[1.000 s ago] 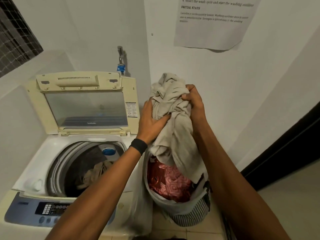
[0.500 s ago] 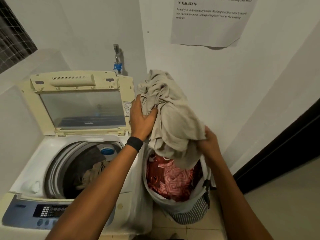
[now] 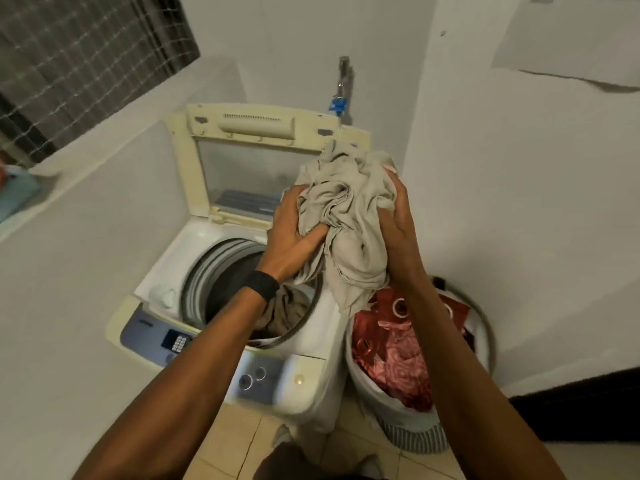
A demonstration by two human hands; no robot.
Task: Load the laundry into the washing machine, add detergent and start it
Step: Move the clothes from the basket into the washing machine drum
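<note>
- Currently both hands clutch one crumpled bundle of beige cloth [image 3: 349, 216], held in the air over the right edge of the washing machine [image 3: 166, 292], between its open drum [image 3: 214, 271] and the laundry basket [image 3: 391, 407].
- The left hand [image 3: 294, 233] grips the bundle's left side, fingers curled into the folds; a black wristband [image 3: 261, 284] sits on that wrist.
- The right hand [image 3: 398, 230] wraps the bundle's right side, fingers curled behind the cloth.
- The cloth's lower end hangs down over the near edge of the basket.
- The lid [image 3: 204, 161] stands raised at the back of the machine, and a brownish garment [image 3: 287, 313] lies inside the drum.
- The basket stands on the tiled floor [image 3: 228, 441] just beside the machine, holding red patterned fabric [image 3: 391, 358].
- The control panel [image 3: 152, 336] runs along the machine's front edge, partly under the left forearm.
- A tap [image 3: 341, 95] with a blue tag is on the wall behind the lid.
</note>
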